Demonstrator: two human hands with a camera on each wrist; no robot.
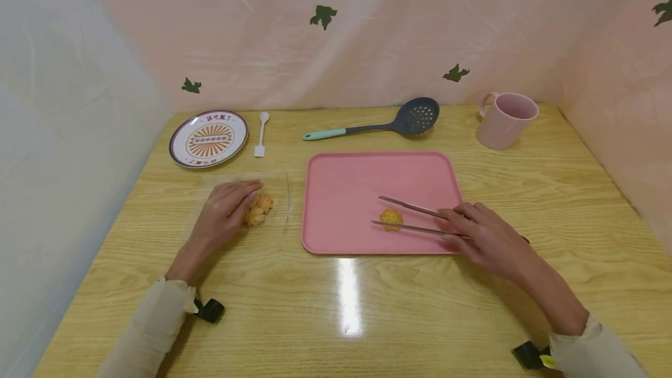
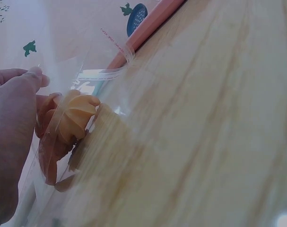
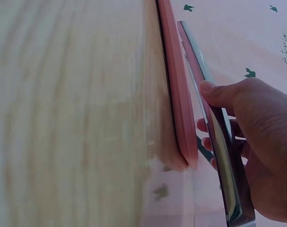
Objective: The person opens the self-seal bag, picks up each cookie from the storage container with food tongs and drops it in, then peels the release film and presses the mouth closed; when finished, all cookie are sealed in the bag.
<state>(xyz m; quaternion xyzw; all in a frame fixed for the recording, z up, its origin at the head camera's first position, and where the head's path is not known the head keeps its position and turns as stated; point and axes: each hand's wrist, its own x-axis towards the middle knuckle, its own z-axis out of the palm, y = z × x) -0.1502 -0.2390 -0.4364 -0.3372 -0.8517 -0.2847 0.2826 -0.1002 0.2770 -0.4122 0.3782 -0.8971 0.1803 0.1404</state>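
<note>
Tongs (image 3: 228, 170) gripped in right hand (image 1: 490, 241), tips spread over one piped cookie (image 1: 391, 215) on pink tray (image 1: 341, 203); hand at tray's right edge, counter (image 1: 588, 232) running on rightward. Left hand (image 1: 223, 214) pinches clear bag (image 1: 280, 194) of more cookies (image 1: 258, 212); strip of counter separates it from tray. Beyond left hand: plate (image 1: 210, 140), lettering includes 吃饭了. Bag's red print unreadable.

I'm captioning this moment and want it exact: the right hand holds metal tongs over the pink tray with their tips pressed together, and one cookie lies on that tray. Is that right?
Not quite: the head view shows the tips of the metal tongs spread apart. The rest stands: the right hand holds them over the pink tray, and one cookie lies on it.
</note>
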